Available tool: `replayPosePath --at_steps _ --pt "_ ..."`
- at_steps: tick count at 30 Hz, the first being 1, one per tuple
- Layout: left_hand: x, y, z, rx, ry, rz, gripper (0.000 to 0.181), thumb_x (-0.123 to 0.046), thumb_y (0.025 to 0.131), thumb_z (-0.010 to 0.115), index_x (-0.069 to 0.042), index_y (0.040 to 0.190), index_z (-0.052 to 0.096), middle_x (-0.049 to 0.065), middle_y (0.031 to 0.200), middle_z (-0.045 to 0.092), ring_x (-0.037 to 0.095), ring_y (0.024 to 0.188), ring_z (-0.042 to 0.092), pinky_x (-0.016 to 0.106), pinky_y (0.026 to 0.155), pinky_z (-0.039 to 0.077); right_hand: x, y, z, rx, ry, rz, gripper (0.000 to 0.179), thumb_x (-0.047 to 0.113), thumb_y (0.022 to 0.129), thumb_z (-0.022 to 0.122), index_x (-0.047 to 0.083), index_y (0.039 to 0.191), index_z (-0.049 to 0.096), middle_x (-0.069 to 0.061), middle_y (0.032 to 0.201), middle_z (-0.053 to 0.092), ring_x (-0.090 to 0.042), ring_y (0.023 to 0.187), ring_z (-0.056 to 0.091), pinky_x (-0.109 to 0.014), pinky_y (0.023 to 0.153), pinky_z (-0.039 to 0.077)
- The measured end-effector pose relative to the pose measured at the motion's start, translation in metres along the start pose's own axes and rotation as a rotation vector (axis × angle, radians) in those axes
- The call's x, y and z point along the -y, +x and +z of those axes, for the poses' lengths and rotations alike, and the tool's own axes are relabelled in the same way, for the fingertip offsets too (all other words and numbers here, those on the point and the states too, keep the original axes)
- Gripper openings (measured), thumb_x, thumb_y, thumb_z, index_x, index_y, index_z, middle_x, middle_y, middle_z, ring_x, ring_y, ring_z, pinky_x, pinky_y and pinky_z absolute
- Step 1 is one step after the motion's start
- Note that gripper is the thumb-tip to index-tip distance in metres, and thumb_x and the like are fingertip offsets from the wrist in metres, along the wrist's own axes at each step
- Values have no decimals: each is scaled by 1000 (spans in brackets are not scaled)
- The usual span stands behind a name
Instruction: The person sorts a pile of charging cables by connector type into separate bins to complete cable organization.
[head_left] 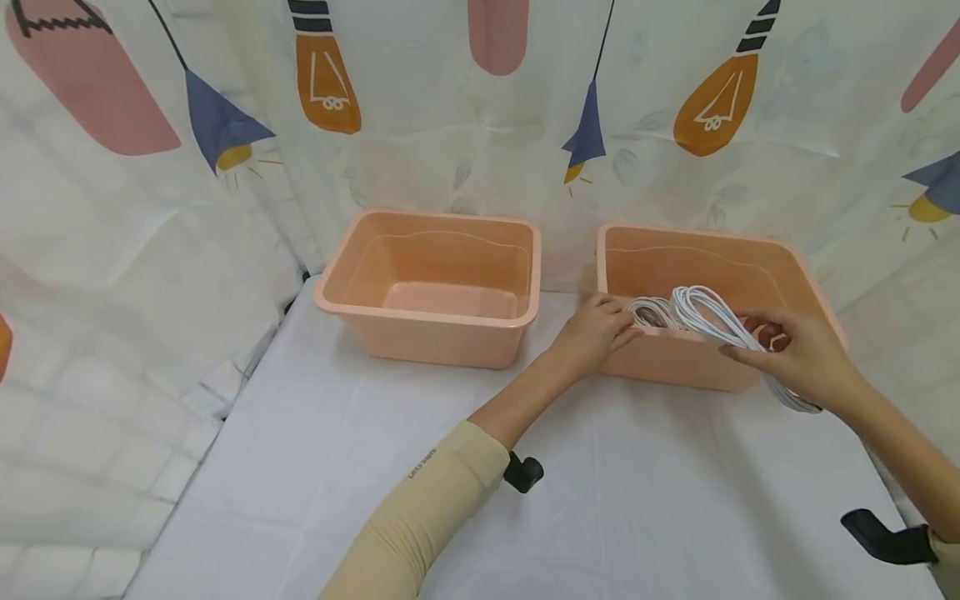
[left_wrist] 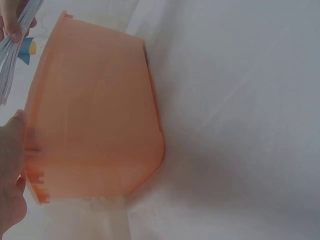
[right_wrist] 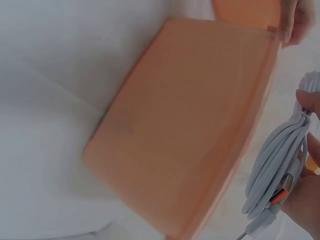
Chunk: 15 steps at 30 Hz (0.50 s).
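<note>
My right hand [head_left: 806,354] pinches a bundled white USB cable [head_left: 708,312] above the near rim of the right-hand peach plastic bin [head_left: 675,362]. In the right wrist view, the cable [right_wrist: 277,160] hangs in long loops, and its metal plug with an orange inside shows beside them. My left hand [head_left: 596,337] grips the bin's near left corner, its fingers over the rim. Just past those fingers, another white cable coil [head_left: 652,312] shows inside the bin. The near wall hides most of the bin's floor.
To the left stands a second peach bin [head_left: 427,333], its bare floor visible. Both bins are on a white-covered table [head_left: 600,500] against a printed curtain [head_left: 450,150]. A dark wrist mount [head_left: 522,472] sticks out from the left sleeve.
</note>
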<state>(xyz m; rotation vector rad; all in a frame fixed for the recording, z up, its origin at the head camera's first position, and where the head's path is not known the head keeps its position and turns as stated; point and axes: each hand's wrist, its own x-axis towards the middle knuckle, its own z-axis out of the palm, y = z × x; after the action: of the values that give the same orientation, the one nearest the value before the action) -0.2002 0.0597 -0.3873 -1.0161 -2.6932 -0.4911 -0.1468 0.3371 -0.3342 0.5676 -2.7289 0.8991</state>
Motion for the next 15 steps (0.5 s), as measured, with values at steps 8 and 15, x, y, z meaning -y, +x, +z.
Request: replayPosePath --at_steps 8,15 --pt "1 -2 -1 -26 4 34 27 -33 109 60 -12 111 78 2 111 74 22 127 61 26 114 45 0 23 -10 59 -71 116 45 9 87 87 -5 125 68 -19 99 67 -4 73 49 -20 56 41" --pt "1 -2 -1 -27 7 30 27 -33 109 59 -12 111 77 2 112 74 22 127 61 25 114 44 -9 47 -16 87 -86 166 47 14 90 85 -10 126 67 -26 104 68 -2 74 50 -19 58 42"
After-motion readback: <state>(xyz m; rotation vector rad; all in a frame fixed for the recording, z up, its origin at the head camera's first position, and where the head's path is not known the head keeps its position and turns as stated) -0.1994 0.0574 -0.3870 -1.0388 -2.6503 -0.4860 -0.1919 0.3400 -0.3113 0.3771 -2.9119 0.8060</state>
